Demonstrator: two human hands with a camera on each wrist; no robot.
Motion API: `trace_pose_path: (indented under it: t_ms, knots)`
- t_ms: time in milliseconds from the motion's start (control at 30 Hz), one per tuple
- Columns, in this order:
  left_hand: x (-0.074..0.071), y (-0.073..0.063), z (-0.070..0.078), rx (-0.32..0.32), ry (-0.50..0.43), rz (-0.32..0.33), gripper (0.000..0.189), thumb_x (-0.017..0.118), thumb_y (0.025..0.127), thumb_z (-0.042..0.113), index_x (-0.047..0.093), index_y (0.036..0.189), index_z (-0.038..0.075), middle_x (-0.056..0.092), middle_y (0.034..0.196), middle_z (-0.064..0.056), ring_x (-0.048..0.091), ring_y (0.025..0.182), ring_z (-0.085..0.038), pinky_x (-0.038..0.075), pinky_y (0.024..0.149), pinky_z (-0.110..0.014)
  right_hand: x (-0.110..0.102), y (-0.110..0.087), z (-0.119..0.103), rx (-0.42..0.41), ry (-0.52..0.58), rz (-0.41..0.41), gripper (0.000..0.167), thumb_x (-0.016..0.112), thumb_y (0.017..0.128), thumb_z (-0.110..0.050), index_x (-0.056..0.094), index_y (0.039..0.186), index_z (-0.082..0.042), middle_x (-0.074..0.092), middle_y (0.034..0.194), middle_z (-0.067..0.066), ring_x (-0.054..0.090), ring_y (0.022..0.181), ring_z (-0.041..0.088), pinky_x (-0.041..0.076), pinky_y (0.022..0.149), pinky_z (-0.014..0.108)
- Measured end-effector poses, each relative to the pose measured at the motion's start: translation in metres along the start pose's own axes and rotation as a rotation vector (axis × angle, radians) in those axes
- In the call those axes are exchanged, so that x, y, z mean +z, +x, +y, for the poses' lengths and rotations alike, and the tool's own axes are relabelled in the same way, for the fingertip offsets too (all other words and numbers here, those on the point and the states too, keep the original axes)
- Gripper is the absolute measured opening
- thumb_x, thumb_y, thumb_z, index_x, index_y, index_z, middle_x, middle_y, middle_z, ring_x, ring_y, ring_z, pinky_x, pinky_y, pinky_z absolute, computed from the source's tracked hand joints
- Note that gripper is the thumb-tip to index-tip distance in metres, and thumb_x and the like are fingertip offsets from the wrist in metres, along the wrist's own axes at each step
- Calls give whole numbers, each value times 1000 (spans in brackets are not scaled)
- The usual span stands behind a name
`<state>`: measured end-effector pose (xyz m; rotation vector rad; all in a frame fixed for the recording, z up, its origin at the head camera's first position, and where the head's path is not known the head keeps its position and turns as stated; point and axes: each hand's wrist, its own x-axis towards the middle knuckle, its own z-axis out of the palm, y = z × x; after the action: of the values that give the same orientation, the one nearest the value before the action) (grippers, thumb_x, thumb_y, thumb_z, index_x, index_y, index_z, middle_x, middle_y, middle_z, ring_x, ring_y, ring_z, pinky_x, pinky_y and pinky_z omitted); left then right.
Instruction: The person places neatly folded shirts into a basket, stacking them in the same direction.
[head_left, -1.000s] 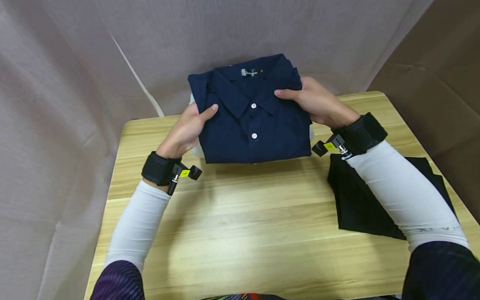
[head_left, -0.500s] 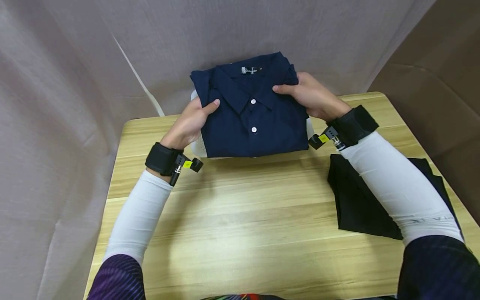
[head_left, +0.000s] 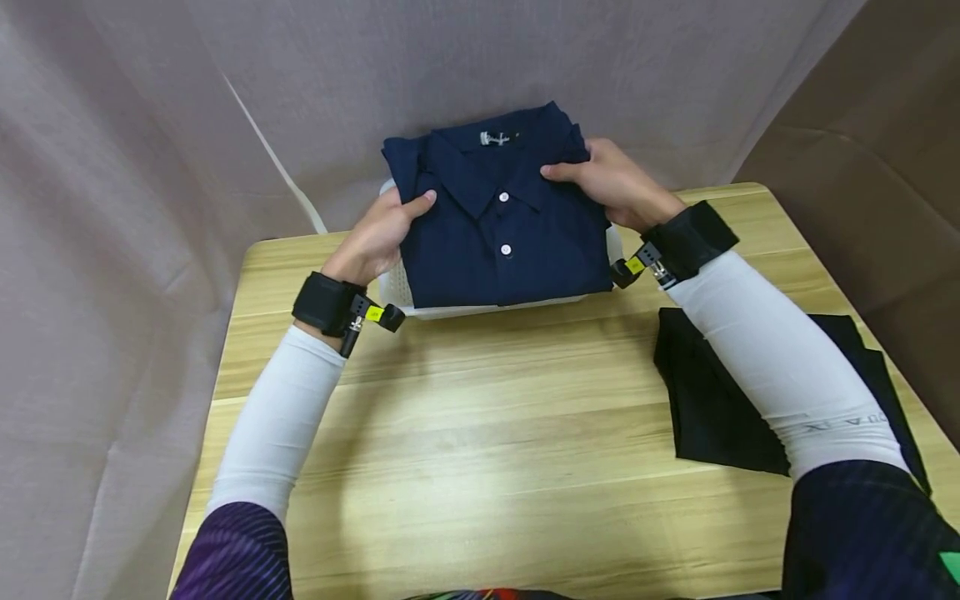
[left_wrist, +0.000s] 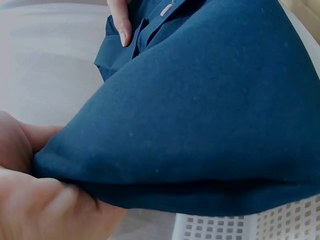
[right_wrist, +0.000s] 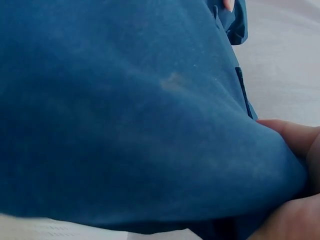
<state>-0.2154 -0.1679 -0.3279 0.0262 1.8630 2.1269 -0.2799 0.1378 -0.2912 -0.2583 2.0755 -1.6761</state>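
1. I see the left hand (head_left: pixel 378 237) pinching one side of a folded blue shirt (head_left: pixel 480 254). Its thumb is on top; the cloth hides most of its other fingers.
2. The right hand (head_left: pixel 626 185) pinches the other side, thumb on top too. My right wrist view cuts this hand off at the edge.
3. So the shirt is between the two hands, with its collar at the far end. I can't read the tag in its neck.
4. A white basket (head_left: pixel 395 289) peeks out under the shirt, just beside the left hand. The shirt covers most of it, so I can't tell if they touch.
5. A black cloth (head_left: pixel 720 408) lies on the table (head_left: pixel 487 467), nearer the person than the right hand. The right sleeve (head_left: pixel 787 358) hides part of it.
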Motion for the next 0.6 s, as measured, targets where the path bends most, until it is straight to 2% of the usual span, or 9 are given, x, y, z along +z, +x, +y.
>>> trace_pose_path:
  t_ms: [167,367,600]
  knots:
    - [-4,5,2,-18,-73,-10,36,47,115,22,48,147,6,62,136,-9,66,112,-19,58,88,-30,-1,5,2,0,7,3,25,68,106,-20,60,124,-6,69,110,0,70,95,13,60,77,26]
    - [-5,11,2,-36,-135,-14,36,46,115,20,46,149,7,61,139,-8,66,113,-19,58,88,-30,-3,14,3,5,13,15,24,67,106,-19,59,126,-7,69,110,-1,70,95,12,60,78,25]
    - [-5,16,-3,-83,-101,16,24,45,116,21,51,137,11,63,130,-4,65,111,-17,56,89,-29,-1,25,8,59,-38,30,22,67,107,-21,58,123,-10,67,106,-4,67,93,9,58,76,23]
